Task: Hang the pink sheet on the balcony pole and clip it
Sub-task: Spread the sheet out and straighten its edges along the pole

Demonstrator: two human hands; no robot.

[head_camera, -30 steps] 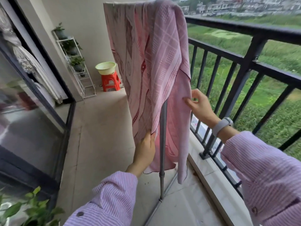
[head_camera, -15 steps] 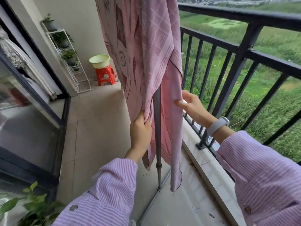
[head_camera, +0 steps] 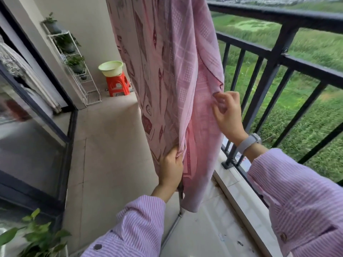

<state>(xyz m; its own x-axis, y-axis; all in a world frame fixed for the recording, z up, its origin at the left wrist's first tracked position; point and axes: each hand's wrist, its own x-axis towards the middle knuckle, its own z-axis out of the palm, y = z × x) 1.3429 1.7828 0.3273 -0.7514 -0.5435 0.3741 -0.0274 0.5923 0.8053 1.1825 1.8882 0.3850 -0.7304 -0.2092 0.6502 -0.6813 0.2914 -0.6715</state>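
The pink patterned sheet [head_camera: 172,71] hangs down from above the frame, draped over a pole that is out of view. Its lower end reaches almost to the floor. My left hand [head_camera: 171,166] grips a bunched fold of the near edge low down. My right hand [head_camera: 227,112] touches the sheet's right edge with loosely bent fingers, beside the railing. A grey metal rack leg [head_camera: 174,225] shows below the sheet. No clip is visible.
A black balcony railing [head_camera: 274,58] runs along the right above a tiled ledge. A glass sliding door [head_camera: 33,130] lines the left. At the far end stand a red stool [head_camera: 117,84] with a green basin [head_camera: 110,67] and a white plant rack [head_camera: 74,62]. A leafy plant [head_camera: 35,236] sits near left.
The near layer of the sheet has come across and covers the rack's upright. My right hand has risen along the right edge. The view has tilted down.
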